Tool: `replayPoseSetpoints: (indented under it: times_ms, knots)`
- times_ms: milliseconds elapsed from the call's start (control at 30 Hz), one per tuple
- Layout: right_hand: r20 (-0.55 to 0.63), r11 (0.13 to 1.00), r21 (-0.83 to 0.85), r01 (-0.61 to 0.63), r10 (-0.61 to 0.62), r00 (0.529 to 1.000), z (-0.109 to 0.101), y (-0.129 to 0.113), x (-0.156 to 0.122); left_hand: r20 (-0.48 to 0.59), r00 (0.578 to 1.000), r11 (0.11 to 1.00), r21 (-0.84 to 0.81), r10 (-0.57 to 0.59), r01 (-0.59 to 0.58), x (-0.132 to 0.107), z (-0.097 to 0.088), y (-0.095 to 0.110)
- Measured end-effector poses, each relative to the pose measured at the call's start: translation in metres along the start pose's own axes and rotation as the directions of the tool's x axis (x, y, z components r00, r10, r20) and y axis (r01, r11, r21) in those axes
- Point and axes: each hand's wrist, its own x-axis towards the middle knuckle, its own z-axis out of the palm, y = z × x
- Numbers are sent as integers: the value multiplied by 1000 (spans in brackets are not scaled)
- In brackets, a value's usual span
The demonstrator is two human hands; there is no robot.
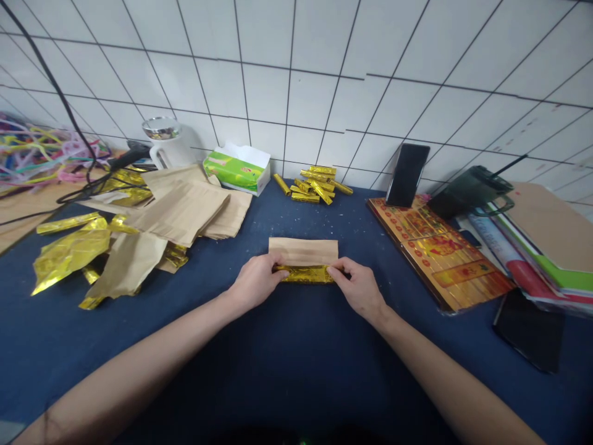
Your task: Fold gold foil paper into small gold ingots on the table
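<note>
In front of me on the dark blue table lies a sheet of brown paper point(303, 249) whose near part shows a gold foil side, folded or rolled into a band point(307, 274). My left hand point(259, 278) pinches the left end of this gold band between thumb and fingers. At its right end, my right hand point(359, 285) does the same, thumb on the foil. The far part of the sheet stays flat and brown. Beyond it, near the wall, sits a small pile of gold foil rolls point(317, 185).
Brown paper sheets point(185, 207) and loose gold foil pieces point(71, 247) spread at the left. A tissue pack point(238, 170) and white mug point(173, 148) stand by the tiled wall. At right are a phone point(407, 175), a red-gold packet point(445, 253) and a dark green tumbler point(472, 191).
</note>
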Motion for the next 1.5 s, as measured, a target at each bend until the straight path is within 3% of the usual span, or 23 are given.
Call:
replayPoseSetpoints:
  times_ms: [567,833,1067,1233,1500]
  knots:
    - [30,962,-267,60,-54,998,2,2,0,21,1000,972,233,21,-25,-2,-1,4]
    - [39,917,-386,103,-95,995,4,3,-1,21,1000,960,278,19,-24,-2,0,4]
    - [59,899,-414,145,-133,989,5,3,-1,-12,996,963,257,92,-86,-3,3,0]
    - [74,884,-444,144,-124,990,5,3,-2,8,998,957,280,70,-69,-4,3,0]
    - [76,785,-593,178,-165,983,3,-3,-5,26,998,935,350,56,-62,-5,5,4]
